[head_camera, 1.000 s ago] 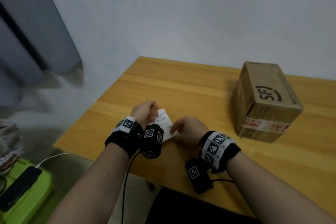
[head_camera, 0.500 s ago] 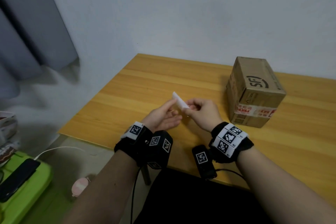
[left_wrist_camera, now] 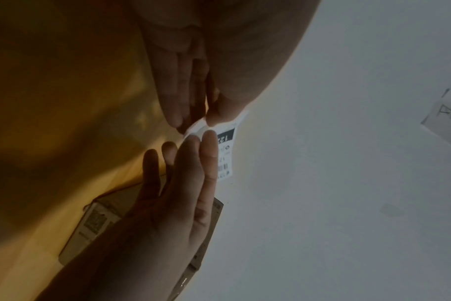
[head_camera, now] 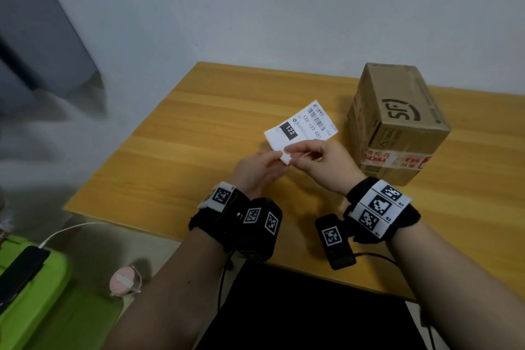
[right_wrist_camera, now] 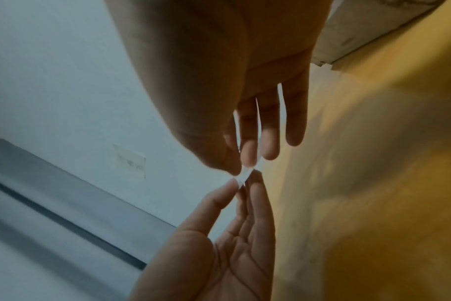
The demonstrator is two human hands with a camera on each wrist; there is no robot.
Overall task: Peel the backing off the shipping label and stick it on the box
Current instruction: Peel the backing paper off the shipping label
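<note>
The white shipping label point(head_camera: 301, 128) with a barcode and a black "122" block is held up above the wooden table point(head_camera: 199, 128), printed side toward me. My left hand point(head_camera: 279, 156) pinches its near corner between thumb and fingers. My right hand point(head_camera: 292, 151) pinches the same corner from the right. In the left wrist view the label point(left_wrist_camera: 225, 154) sticks out past the thumb of my left hand point(left_wrist_camera: 206, 120). In the right wrist view only a sliver of the label point(right_wrist_camera: 245, 176) shows between both hands' fingertips. The brown cardboard box point(head_camera: 397, 122) stands just right of the hands.
The table's near edge runs just under my wrists. A green bin point(head_camera: 37, 307) holding a black phone point(head_camera: 20, 273) and a white cable sits on the floor at the lower left, next to a pink round object point(head_camera: 125, 281). A grey curtain point(head_camera: 37, 37) hangs at the left.
The label has come up off the table and turned from edge-on to facing me. Both hands rose and moved toward the box, still pinching the label.
</note>
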